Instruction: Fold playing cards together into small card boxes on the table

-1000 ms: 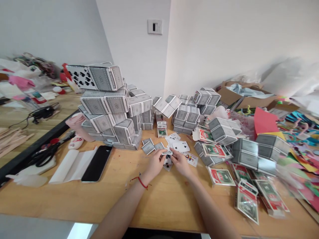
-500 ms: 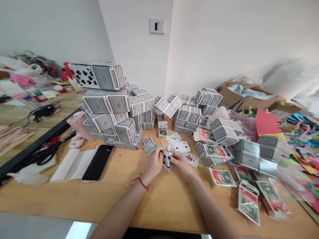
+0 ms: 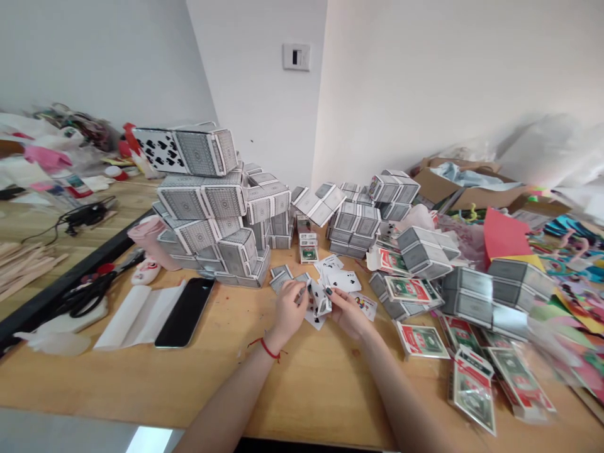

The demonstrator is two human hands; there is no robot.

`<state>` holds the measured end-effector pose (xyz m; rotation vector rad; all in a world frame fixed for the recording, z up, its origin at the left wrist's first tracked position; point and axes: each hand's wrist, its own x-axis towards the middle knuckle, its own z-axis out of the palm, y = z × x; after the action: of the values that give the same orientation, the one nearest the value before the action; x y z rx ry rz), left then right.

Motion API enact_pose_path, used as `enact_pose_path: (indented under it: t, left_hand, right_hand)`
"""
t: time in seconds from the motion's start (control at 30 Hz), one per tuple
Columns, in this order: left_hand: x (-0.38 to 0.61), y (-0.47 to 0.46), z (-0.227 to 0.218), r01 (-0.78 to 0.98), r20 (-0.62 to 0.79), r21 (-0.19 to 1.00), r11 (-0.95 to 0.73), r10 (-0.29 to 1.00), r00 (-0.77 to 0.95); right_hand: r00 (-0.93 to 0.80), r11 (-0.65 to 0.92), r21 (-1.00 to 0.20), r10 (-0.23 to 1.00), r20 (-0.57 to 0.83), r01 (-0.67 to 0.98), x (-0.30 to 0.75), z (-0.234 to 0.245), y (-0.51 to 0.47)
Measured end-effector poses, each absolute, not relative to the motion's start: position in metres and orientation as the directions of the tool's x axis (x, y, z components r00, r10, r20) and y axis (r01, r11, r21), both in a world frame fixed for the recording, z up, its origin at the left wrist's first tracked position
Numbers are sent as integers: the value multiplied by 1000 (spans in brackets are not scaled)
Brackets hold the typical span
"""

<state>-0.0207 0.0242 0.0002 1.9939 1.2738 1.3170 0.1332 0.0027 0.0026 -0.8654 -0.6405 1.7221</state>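
Work low over the wooden tabletop (image 3: 306,390) so that the hands have support. The right hand (image 3: 348,311) pinches a bent playing card (image 3: 321,299) at its right side; the left hand (image 3: 289,309) has its fingers curled narrowly at the left edge, and whether they grip it cannot be told. The bent card is between the hands, above another face-up card (image 3: 313,320). The step in hand appears to be shaping the card: align its edges, hold it firmly with the right fingers, and press evenly along the bend with the left. Uneven pressure would probably skew the crease. Avoid dragging the loose face-up cards (image 3: 345,280) just beyond the fingers, or the grey-backed pieces (image 3: 281,277) to their left. Farther back, keep the hands well away from the stacked card blocks (image 3: 224,198); a bump could topple them.
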Motion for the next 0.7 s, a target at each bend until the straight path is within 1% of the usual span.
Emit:
enact_pose_path:
  t: [0.13, 0.2, 0.27, 0.4, 0.47, 0.53, 0.6, 0.7]
  left_hand:
    - [-30, 32, -6, 497, 513, 756, -427, 857, -44]
    - [-31, 33, -8, 518, 523, 747, -417, 849, -71]
    - [-30, 32, -10, 537, 530, 731, -421, 846, -58]
    - [-26, 25, -10, 555, 533, 695, -457, 846, 29]
    - [-25, 22, -7, 538, 533, 683, -494, 841, 95]
    - [-24, 19, -4, 506, 524, 669, -544, 828, 198]
    - [-23, 17, 0, 466, 501, 654, -596, 803, 324]
    - [-21, 13, 6, 410, 461, 646, -644, 757, 463]
  right_hand:
    - [-92, -255, -798, 965, -246, -545, 139, 6, 3]
    - [-89, -249, -810, 967, -239, -531, 140, 8, 2]
    - [-96, -244, -819, 969, -229, -519, 139, 10, 1]
    - [-116, -242, -833, 970, -212, -498, 136, 9, 0]
    - [-59, -199, -839, 979, -197, -506, 135, 8, 1]
    - [36, -144, -855, 982, -186, -499, 136, 7, 3]
    - [93, -118, -883, 980, -178, -454, 137, 6, 4]
    - [53, -126, -921, 986, -156, -369, 139, 4, 4]
